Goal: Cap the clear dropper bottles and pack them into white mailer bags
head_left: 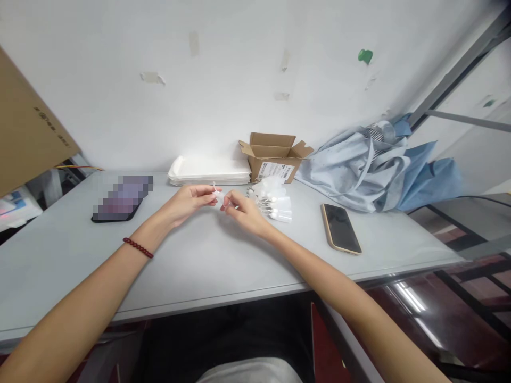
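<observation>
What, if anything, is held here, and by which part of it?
A small whitish piece: the left hand pinches it at its left side, the right hand at its right. What exactly it is cannot be told.

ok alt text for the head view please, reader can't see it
A person's left hand and right hand hold a small whitish item between them over a grey table. Beside the right hand lies a cluster of translucent tags, in front of an open cardboard box with a white stack to its left; a phone and blue fabric lie at right.
</observation>
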`<state>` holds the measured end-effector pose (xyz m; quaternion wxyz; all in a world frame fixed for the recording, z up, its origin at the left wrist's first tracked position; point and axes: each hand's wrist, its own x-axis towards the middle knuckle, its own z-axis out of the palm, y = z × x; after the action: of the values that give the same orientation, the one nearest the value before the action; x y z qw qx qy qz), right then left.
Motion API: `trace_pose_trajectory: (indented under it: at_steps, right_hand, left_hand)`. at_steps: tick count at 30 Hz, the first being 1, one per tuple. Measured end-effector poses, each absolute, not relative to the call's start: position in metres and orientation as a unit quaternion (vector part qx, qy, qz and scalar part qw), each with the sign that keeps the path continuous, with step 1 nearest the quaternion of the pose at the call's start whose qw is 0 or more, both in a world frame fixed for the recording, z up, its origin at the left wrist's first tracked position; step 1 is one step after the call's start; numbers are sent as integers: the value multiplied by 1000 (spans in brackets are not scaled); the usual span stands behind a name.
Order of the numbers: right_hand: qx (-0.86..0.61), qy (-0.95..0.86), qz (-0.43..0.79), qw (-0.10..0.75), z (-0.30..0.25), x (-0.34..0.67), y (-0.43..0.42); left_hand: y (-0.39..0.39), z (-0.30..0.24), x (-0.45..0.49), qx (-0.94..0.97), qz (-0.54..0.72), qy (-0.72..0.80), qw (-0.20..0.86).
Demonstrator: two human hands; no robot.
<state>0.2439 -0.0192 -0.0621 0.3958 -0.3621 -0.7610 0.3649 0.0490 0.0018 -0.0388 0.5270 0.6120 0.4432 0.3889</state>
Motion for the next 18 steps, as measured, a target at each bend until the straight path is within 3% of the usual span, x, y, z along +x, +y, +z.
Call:
trace_pose_trajectory:
  at_steps: [5, 18]
  right_hand:
    - [-343, -685, 503, 401, -57, 245, -17]
    - [-350, -531, 661, 399, -47, 247, -21]
  left_hand:
    - [1, -38, 49, 646, 369, 431, 512]
    - [-8, -31, 59, 750, 343, 423, 376]
